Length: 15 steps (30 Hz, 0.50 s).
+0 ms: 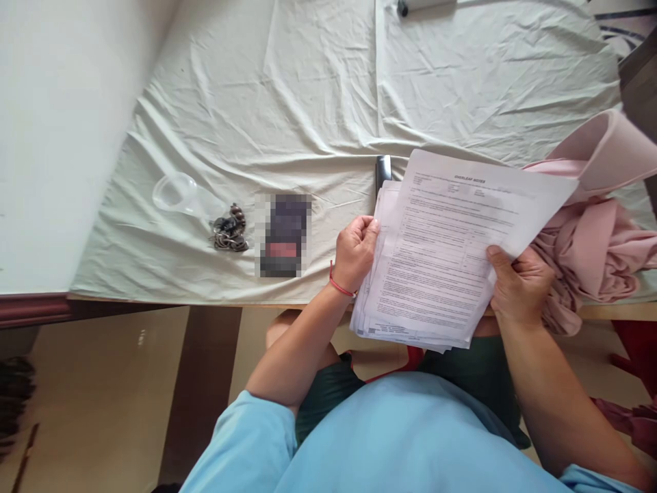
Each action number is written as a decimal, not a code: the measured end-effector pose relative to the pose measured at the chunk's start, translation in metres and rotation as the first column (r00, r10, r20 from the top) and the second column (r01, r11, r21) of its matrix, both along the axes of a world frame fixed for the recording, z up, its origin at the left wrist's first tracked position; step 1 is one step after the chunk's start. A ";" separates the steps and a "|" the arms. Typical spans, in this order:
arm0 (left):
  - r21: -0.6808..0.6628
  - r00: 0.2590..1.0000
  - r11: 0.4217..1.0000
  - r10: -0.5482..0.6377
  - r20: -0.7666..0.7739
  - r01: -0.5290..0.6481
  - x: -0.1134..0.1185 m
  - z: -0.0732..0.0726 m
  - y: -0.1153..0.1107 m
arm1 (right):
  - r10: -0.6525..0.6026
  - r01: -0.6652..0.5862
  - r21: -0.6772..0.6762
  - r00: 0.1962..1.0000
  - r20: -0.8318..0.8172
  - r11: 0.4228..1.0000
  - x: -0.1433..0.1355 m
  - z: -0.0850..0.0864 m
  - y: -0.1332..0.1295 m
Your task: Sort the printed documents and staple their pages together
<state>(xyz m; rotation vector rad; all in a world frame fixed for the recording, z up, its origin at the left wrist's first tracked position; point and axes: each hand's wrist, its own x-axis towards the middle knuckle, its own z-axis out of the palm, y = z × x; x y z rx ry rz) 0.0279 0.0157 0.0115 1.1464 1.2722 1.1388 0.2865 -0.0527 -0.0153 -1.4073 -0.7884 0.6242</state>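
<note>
A stack of printed paper sheets [441, 253] is held up between my two hands, over the table's front edge. My left hand [356, 252], with a red string at the wrist, is closed on the stack's left edge, thumb on top. At the right edge my right hand [521, 284] grips the same papers, its thumb on the top sheet and the other fingers partly hidden. The top sheet sits askew over the others, its right corner sticking out. Behind the stack, a dark, shiny object [382, 171] shows only in part.
A pale cloth [318, 89] covers the table. Left of the papers lie a pixelated dark rectangular item [284, 236], a bunch of keys [230, 231] and a clear plastic container [177, 193]. Crumpled pink fabric [600, 246] is at the right. A grey object [428, 4] touches the top edge of view.
</note>
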 end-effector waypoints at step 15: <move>-0.070 0.979 0.993 0.105 0.174 -0.094 -0.015 -0.010 0.012 | -0.028 0.028 0.008 1.000 -0.006 1.000 -0.001 0.003 0.001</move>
